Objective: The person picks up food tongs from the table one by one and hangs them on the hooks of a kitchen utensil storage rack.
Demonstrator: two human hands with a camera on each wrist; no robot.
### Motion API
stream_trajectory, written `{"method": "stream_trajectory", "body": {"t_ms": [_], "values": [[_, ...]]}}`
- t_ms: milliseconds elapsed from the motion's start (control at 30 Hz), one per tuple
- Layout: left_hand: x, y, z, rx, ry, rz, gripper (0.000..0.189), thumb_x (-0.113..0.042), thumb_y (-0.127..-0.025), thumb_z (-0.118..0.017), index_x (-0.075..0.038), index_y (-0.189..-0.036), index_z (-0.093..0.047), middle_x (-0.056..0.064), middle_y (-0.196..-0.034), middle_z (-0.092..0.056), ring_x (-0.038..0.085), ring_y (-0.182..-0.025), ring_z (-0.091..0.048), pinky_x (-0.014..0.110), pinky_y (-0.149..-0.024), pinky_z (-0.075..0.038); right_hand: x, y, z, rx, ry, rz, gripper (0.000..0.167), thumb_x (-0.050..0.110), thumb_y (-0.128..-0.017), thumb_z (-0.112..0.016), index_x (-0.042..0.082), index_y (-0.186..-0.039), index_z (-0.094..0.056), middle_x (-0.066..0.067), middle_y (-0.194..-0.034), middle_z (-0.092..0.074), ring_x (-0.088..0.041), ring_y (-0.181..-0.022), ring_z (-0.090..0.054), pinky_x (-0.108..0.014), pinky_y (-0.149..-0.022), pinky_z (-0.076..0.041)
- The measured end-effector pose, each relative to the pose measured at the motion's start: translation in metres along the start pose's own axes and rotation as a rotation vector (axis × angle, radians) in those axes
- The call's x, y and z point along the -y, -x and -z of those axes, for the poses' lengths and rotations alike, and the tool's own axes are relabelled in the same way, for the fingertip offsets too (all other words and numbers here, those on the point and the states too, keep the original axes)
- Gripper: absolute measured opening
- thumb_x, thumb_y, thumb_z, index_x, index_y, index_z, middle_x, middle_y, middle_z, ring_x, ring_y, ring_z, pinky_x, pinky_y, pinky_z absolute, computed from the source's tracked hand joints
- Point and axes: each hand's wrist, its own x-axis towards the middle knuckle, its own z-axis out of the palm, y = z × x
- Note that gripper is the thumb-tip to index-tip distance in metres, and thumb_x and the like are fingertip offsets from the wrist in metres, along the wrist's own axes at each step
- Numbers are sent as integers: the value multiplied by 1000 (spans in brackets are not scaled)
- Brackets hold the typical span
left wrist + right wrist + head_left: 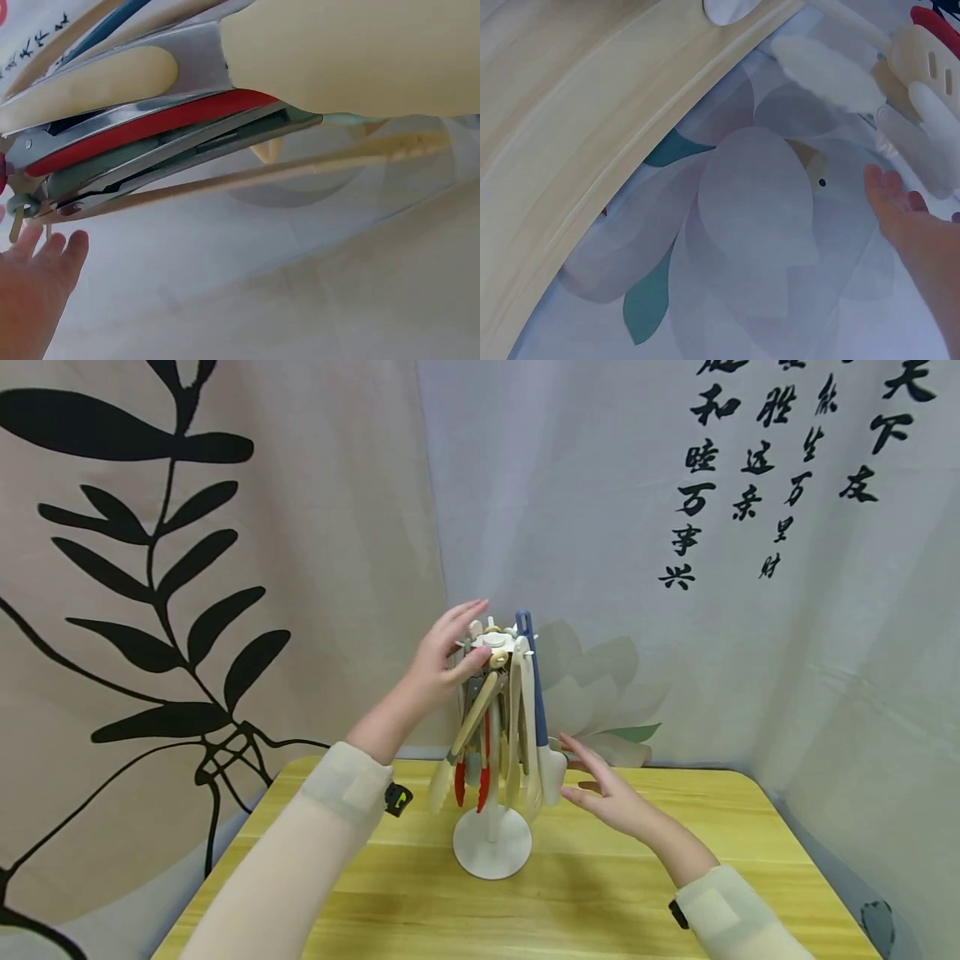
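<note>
A white utensil stand [492,864] with a round base stands upright on the table, hung with several kitchen utensils. At its top, my left hand [442,660] reaches over the hooks from the left, fingers extended and thumb in front. Tongs with a beige handle [474,718] hang slanted under that thumb, beside red-tipped tongs [483,789]. On the right side hangs a blue-handled utensil [531,685] with a pale head. My right hand [618,797] is spread just right of that head. In the right wrist view, its fingertips are close to pale utensil heads [926,161], near a slotted turner [922,60].
The yellow wood-grain table [622,877] ends just behind the stand. A pale cloth backdrop [345,568] with printed black leaves, flowers and writing hangs behind it. Small black devices sit at both wrists, one [397,799] near the left sleeve.
</note>
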Motion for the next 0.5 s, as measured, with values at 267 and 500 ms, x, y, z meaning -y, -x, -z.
{"method": "stream_trajectory", "body": {"t_ms": [267, 500], "values": [[3, 22, 10, -38, 75, 62, 78, -53, -90, -52, -17, -152, -22, 3, -156, -23, 25, -143, -24, 54, -111, -28, -2, 20, 20, -15, 53, -17, 72, 15, -95, -56, 19, -153, -12, -20, -151, -24, -48, -130, -35, -66, -97, -35], [14, 44, 27, -85, 17, 167, 66, -28, -98, -51, -23, -153, -14, 5, -157, -23, 29, -141, -26, 56, -111, -26, -6, 37, 39, -34, 148, -66, 71, 19, -95, -57, 24, -152, -14, -18, -151, -24, -48, -130, -33, -68, -96, -33]]}}
